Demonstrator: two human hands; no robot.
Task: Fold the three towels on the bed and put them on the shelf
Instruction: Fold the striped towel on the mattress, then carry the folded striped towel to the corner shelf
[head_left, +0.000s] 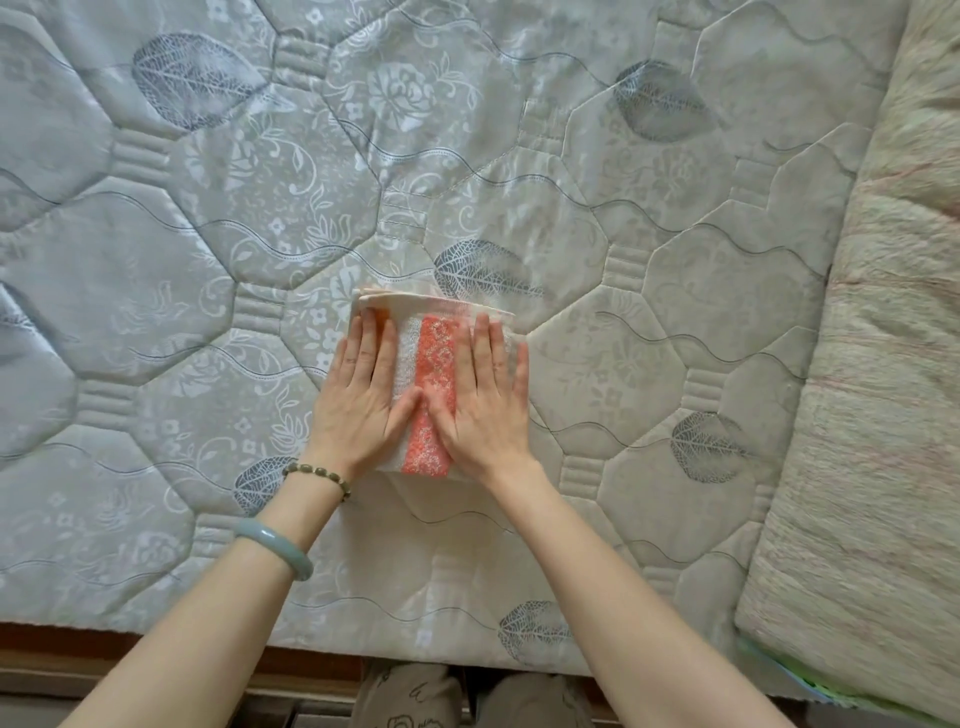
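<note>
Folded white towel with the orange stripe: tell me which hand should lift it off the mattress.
Either, marginally the right hand: both lie flat on the folded white towel with the orange stripe; the left hand covers its left half.

Cloth over nearly everything in view, wood only along the near edge.

Mattress (675, 322): quilted woven fabric with a faint satin sheen, stitched into padded octagons, floral damask and printed grey leaves. Towel (434, 364), folded at centre: looped terry, matt and nubbly, white with a coral patterned band; flat-woven smoother hem at its 12 o'clock edge. Blanket (878, 415) at 3 o'clock: matt cloth with a rough, streaky brushed nap, cream with faint pink lines. Bangle (283, 545) at 7 o'clock: smooth, glossy, pale green, stone-like. Beaded bracelet (318, 474): polished green beads. Bed frame (78, 654) at 8 o'clock: brown wood, dull finish. Trousers (405, 696) at 6 o'clock: matt printed cloth.
</note>
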